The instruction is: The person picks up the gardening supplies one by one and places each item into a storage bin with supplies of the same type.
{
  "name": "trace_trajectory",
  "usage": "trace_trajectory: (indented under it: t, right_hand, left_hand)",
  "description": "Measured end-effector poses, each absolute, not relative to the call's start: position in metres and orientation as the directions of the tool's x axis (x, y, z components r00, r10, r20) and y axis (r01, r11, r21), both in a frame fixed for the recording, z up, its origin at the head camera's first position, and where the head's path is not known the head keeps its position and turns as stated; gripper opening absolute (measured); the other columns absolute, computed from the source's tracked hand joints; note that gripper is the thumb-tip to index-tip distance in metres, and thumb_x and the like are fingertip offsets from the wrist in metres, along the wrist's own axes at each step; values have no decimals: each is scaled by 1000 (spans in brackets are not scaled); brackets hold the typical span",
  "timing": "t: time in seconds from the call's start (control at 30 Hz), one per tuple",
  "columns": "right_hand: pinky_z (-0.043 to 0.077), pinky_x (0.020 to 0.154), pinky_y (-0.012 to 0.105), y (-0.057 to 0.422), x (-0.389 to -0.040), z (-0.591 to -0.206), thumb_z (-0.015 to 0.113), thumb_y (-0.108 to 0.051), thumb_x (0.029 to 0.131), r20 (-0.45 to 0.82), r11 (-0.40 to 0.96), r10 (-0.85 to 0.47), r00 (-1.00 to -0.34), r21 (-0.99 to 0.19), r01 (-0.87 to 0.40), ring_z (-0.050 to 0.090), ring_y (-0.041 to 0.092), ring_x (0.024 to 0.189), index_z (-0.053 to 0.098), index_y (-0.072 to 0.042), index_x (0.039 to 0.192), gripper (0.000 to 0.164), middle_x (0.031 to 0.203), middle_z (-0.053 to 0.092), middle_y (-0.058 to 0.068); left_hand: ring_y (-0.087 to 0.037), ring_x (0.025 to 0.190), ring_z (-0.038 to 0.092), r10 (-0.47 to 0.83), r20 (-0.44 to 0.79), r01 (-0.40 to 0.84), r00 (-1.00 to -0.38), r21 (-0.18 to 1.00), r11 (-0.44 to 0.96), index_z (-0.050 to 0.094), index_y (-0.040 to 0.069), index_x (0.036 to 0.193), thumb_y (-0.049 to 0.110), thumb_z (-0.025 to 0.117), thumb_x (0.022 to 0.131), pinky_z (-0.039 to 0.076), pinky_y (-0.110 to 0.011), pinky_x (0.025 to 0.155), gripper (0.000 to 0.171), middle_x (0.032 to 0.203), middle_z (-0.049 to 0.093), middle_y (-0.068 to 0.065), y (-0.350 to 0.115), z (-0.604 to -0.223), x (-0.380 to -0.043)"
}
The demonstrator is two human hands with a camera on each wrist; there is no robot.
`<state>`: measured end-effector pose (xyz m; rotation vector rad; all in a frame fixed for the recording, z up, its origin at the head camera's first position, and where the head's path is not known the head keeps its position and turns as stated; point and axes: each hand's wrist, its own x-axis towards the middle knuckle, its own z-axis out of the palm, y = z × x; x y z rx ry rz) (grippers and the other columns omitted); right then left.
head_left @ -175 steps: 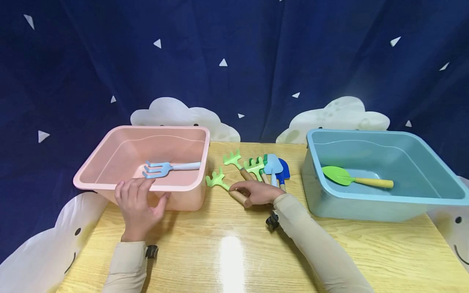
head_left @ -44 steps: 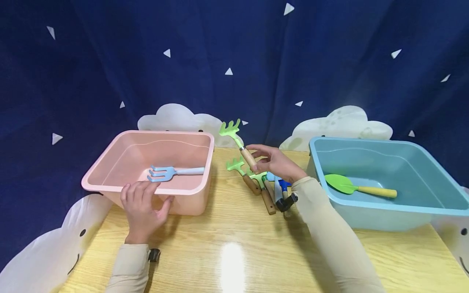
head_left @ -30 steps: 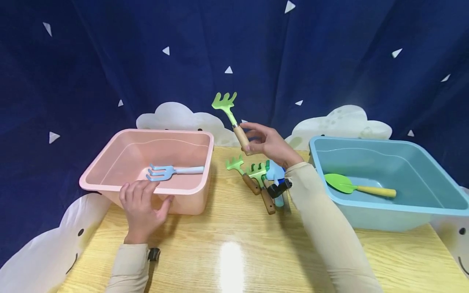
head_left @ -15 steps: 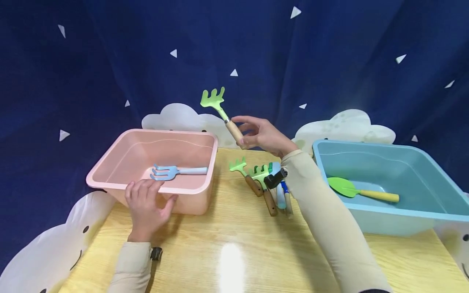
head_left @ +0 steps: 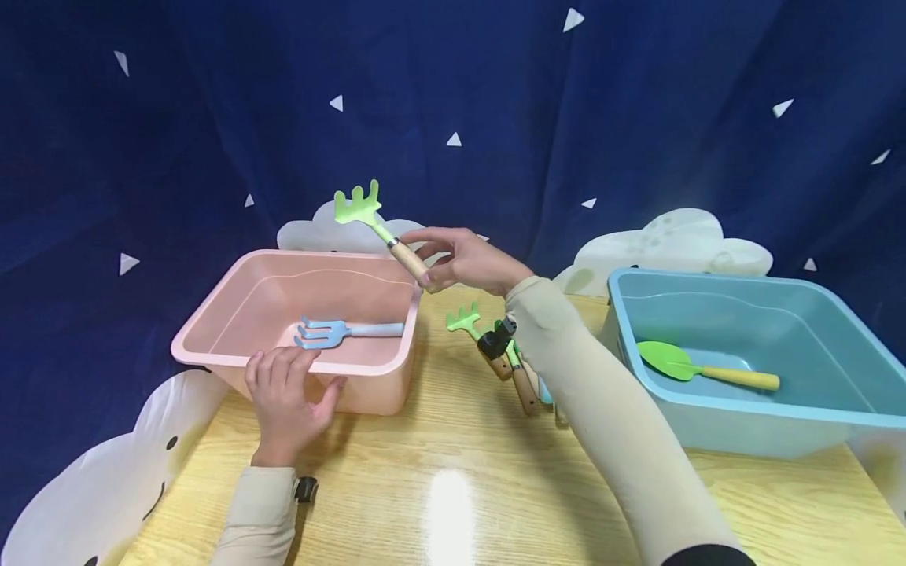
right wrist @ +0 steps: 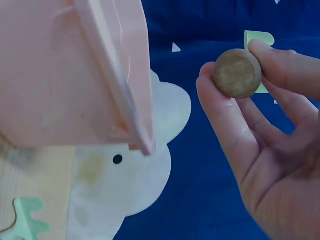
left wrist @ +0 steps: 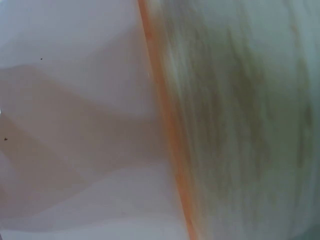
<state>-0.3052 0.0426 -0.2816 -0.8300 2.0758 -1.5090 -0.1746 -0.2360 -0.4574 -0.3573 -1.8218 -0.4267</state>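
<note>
My right hand (head_left: 463, 259) pinches the pale wooden handle of a small green toy rake (head_left: 361, 207), held in the air above the right rim of the pink bin (head_left: 368, 369). In the right wrist view the round end of the rake's handle (right wrist: 237, 73) sits between thumb and fingers. My left hand (head_left: 286, 401) grips the front rim of the pink bin, with its fingers over the edge and its thumb against the outer wall. A light blue toy fork (head_left: 327, 334) lies inside that bin. The left wrist view shows only the bin's wall and blurred wood.
Several tools, including a green rake (head_left: 463, 317) with a brown handle, lie between the bins, partly hidden by my right arm. A blue bin (head_left: 750, 409) at the right holds a green trowel (head_left: 667, 360) with a yellow handle. A dark blue curtain (head_left: 453, 63) hangs behind.
My right hand picked the green rake up from the table, lifted it, and carried it left to the pink bin. My left hand has stayed on the bin's rim.
</note>
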Motion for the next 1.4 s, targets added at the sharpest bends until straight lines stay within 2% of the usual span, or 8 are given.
trace_trajectory:
  t: [0.13,0.33,0.57,0.77,0.97,1.17,1.27,1.4]
  right_hand:
    - [58,84,37,26,-305,-276,68,5,83,-23,254,-723,-691,-938,-235,64,22,102,54,-20,141,64,123,65,13]
    - [58,80,45,3,-305,-273,65,6,85,-73,280,-754,-653,-935,-218,64,21,98,55,-21,140,62,124,64,12]
    - [59,81,36,-15,-303,-271,63,8,85,-128,312,-763,-634,-932,-187,65,21,97,55,-20,141,63,126,62,13]
    - [59,79,32,-18,-303,-269,62,10,85,-148,326,-758,-636,-929,-173,63,22,99,55,-18,140,63,125,62,14]
    - [59,79,31,-17,-307,-273,62,11,85,-163,337,-746,-646,-929,-155,63,22,99,55,-18,140,63,124,63,15]
    - [58,75,30,-18,-302,-277,62,12,84,-152,344,-755,-637,-920,-188,65,18,94,56,-21,141,66,123,64,13]
    - [59,77,32,-20,-300,-277,61,13,84,-154,346,-759,-633,-919,-191,65,18,96,56,-22,140,67,125,64,11]
    - [58,86,35,-25,-301,-279,63,11,85,-119,344,-733,-669,-914,-215,64,22,106,56,-16,140,62,131,62,13]
  left_hand:
    - [-38,98,52,19,958,451,-285,116,885,68,2,103,48,66,83,26,-50,109,50,96,64,-18,-236,-458,-174]
    - [-39,98,52,23,956,450,-292,116,886,68,2,103,46,66,82,27,-54,104,50,96,63,-18,-236,-458,-174]
    - [-38,99,52,32,952,448,-304,114,887,68,2,104,47,65,82,27,-53,104,50,96,63,-18,-235,-457,-172]
    - [-38,100,52,36,947,435,-319,112,894,67,3,105,48,64,84,27,-52,106,50,98,63,-17,-235,-455,-172]
    - [-38,99,51,38,950,440,-310,108,891,67,3,105,47,66,81,23,-43,112,50,97,63,-18,-234,-455,-173]
    - [-37,99,51,41,946,442,-321,111,890,67,3,106,48,64,83,27,-53,104,51,97,63,-17,-232,-456,-171]
    - [-37,100,51,39,945,443,-324,115,889,67,2,104,48,64,83,27,-52,105,50,97,63,-17,-232,-456,-170]
    - [-38,100,51,39,945,449,-325,117,886,66,1,102,46,66,81,24,-44,112,49,97,63,-18,-230,-454,-170]
